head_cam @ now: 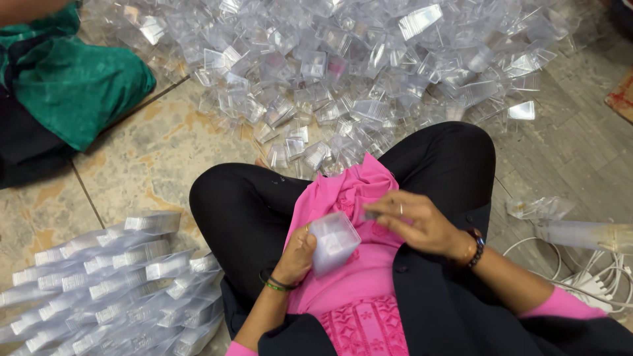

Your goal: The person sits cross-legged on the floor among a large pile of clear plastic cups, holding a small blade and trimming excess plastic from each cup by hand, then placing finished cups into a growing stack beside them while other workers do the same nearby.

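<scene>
Left hand [297, 254]: I grip one clear box [334, 241].
Right hand [415, 221]: pinches a small clear piece [370, 215] above it.
Done: stacked rows [105, 283] at my left.
Left: big loose pile [343, 66] on the floor [151, 158].

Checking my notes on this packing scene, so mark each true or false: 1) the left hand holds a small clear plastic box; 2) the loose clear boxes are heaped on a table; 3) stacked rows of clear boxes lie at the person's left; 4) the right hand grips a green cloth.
1) True: the left hand holds the small clear plastic box.
2) False: the heap of loose clear boxes lies on the tiled floor.
3) True: the stacked rows of clear boxes lie there.
4) False: the right hand hovers above the box; the green cloth lies apart.
</scene>
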Action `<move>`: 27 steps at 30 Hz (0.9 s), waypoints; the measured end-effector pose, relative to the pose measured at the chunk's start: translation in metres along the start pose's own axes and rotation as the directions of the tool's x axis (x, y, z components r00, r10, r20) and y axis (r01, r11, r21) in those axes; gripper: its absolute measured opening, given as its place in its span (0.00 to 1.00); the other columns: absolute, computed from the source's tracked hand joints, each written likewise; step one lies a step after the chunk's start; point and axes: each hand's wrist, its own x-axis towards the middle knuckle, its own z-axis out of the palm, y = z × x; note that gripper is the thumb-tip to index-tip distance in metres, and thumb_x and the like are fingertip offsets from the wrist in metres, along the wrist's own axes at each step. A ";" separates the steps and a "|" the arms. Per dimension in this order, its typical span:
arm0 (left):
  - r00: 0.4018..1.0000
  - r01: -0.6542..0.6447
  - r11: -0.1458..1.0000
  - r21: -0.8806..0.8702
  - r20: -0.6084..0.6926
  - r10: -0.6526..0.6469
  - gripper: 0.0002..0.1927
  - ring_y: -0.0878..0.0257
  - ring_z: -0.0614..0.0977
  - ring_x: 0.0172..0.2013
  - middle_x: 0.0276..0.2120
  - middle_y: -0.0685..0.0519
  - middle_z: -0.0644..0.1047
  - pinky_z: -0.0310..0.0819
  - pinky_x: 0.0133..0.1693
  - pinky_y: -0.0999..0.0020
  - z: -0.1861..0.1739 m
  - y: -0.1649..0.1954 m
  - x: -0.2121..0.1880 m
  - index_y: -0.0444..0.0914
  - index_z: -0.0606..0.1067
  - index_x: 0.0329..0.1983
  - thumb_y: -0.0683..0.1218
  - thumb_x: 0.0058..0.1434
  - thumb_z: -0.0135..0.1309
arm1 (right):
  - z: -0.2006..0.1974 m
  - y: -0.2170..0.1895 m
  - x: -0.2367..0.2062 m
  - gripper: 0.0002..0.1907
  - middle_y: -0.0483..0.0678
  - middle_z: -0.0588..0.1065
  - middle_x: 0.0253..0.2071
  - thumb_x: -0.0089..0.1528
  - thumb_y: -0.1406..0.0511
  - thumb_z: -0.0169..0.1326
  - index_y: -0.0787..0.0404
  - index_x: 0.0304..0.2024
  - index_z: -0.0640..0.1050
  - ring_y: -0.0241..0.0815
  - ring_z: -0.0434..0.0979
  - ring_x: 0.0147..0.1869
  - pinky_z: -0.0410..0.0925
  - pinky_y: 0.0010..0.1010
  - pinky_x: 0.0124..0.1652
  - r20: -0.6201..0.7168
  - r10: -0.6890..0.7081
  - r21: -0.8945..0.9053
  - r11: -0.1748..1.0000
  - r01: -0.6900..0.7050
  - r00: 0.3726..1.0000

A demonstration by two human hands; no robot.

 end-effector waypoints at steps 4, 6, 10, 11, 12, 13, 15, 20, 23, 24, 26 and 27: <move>0.999 0.029 0.999 -0.035 0.020 -0.028 0.43 0.63 0.82 0.47 0.48 0.49 0.81 0.77 0.49 0.68 0.001 -0.005 -0.008 0.30 0.69 0.67 0.70 0.66 0.50 | 0.004 -0.001 -0.012 0.17 0.49 0.80 0.44 0.63 0.71 0.60 0.63 0.55 0.80 0.39 0.80 0.43 0.73 0.29 0.42 0.089 -0.031 0.031 0.999 0.028 0.996; 0.999 0.012 0.999 -0.036 0.040 -0.010 0.43 0.64 0.81 0.47 0.49 0.50 0.80 0.77 0.49 0.70 0.000 -0.003 -0.009 0.31 0.69 0.68 0.69 0.66 0.51 | 0.007 0.004 -0.012 0.17 0.50 0.80 0.43 0.63 0.71 0.59 0.63 0.55 0.81 0.40 0.80 0.42 0.72 0.30 0.42 0.141 -0.019 0.074 0.997 0.009 0.990; 0.986 0.042 0.990 0.137 0.156 -0.063 0.38 0.61 0.81 0.51 0.52 0.47 0.79 0.76 0.54 0.67 0.006 0.004 -0.007 0.31 0.69 0.67 0.66 0.70 0.52 | 0.014 0.024 0.003 0.16 0.47 0.80 0.43 0.65 0.70 0.57 0.62 0.55 0.81 0.39 0.81 0.44 0.73 0.29 0.43 0.090 -0.099 -0.044 0.994 0.103 0.991; 0.963 -0.036 0.981 0.189 0.268 -0.016 0.36 0.61 0.79 0.54 0.52 0.47 0.77 0.74 0.57 0.67 0.008 0.007 -0.006 0.30 0.70 0.68 0.65 0.73 0.51 | 0.017 0.031 0.010 0.15 0.48 0.79 0.42 0.65 0.69 0.57 0.63 0.54 0.81 0.40 0.80 0.43 0.72 0.30 0.43 0.087 -0.079 -0.102 0.991 0.088 0.993; 0.926 -0.119 0.966 0.229 0.377 0.024 0.35 0.60 0.77 0.56 0.53 0.46 0.75 0.72 0.59 0.66 0.011 0.008 -0.006 0.29 0.70 0.70 0.63 0.76 0.50 | 0.022 0.040 0.019 0.15 0.49 0.78 0.40 0.65 0.68 0.58 0.63 0.54 0.81 0.41 0.79 0.41 0.72 0.31 0.42 0.084 -0.059 -0.158 0.985 0.072 0.995; 0.952 -0.051 0.992 0.112 0.306 0.014 0.35 0.58 0.79 0.55 0.54 0.46 0.76 0.74 0.58 0.63 0.014 0.009 -0.004 0.31 0.68 0.71 0.64 0.76 0.48 | 0.026 0.047 0.025 0.14 0.50 0.77 0.38 0.64 0.67 0.58 0.63 0.53 0.81 0.42 0.77 0.40 0.71 0.31 0.41 0.085 -0.042 -0.215 0.975 0.059 0.996; 0.987 0.045 0.992 -0.121 0.157 -0.025 0.36 0.55 0.82 0.51 0.56 0.45 0.78 0.77 0.54 0.56 0.011 0.011 0.007 0.33 0.64 0.73 0.64 0.75 0.44 | 0.030 0.056 0.031 0.07 0.49 0.79 0.43 0.69 0.66 0.54 0.63 0.45 0.79 0.39 0.77 0.39 0.70 0.30 0.40 -0.097 0.018 -0.176 0.984 -0.035 0.995; 0.997 -0.059 0.741 -0.669 -0.076 0.010 0.27 0.46 0.83 0.43 0.49 0.46 0.76 0.80 0.41 0.40 -0.014 0.014 0.026 0.62 0.62 0.70 0.65 0.69 0.41 | 0.028 0.064 0.032 0.15 0.48 0.76 0.36 0.69 0.64 0.51 0.66 0.53 0.79 0.35 0.75 0.36 0.69 0.28 0.38 -0.271 0.228 -0.067 0.965 -0.254 0.935; 0.988 -0.125 0.654 -0.746 -0.155 0.012 0.25 0.45 0.81 0.41 0.50 0.45 0.75 0.79 0.39 0.42 -0.032 0.015 0.035 0.48 0.66 0.66 0.63 0.73 0.41 | 0.020 0.069 0.031 0.14 0.47 0.76 0.35 0.70 0.63 0.50 0.67 0.50 0.80 0.34 0.74 0.37 0.68 0.27 0.38 -0.288 0.285 0.000 0.955 -0.298 0.914; 0.984 -0.145 0.625 -0.767 -0.179 0.008 0.26 0.45 0.80 0.40 0.51 0.45 0.74 0.79 0.39 0.43 -0.038 0.016 0.036 0.41 0.67 0.65 0.63 0.75 0.41 | 0.019 0.073 0.032 0.14 0.46 0.76 0.35 0.71 0.63 0.50 0.68 0.49 0.80 0.34 0.73 0.37 0.68 0.27 0.38 -0.295 0.314 0.024 0.946 -0.322 0.902; 0.988 -0.145 0.570 -0.808 -0.151 0.038 0.24 0.47 0.79 0.40 0.51 0.45 0.74 0.78 0.38 0.46 -0.048 0.017 0.035 0.44 0.68 0.65 0.61 0.74 0.40 | 0.017 0.080 0.031 0.16 0.44 0.76 0.36 0.70 0.62 0.49 0.67 0.52 0.79 0.31 0.73 0.37 0.69 0.24 0.38 -0.294 0.339 0.130 0.941 -0.314 0.894; 0.990 -0.142 0.540 -0.830 -0.134 0.053 0.24 0.48 0.79 0.39 0.50 0.44 0.74 0.78 0.38 0.47 -0.052 0.018 0.035 0.45 0.69 0.64 0.61 0.73 0.40 | 0.015 0.084 0.030 0.17 0.43 0.76 0.36 0.70 0.62 0.48 0.67 0.53 0.78 0.30 0.74 0.37 0.69 0.23 0.38 -0.293 0.352 0.180 0.933 -0.311 0.889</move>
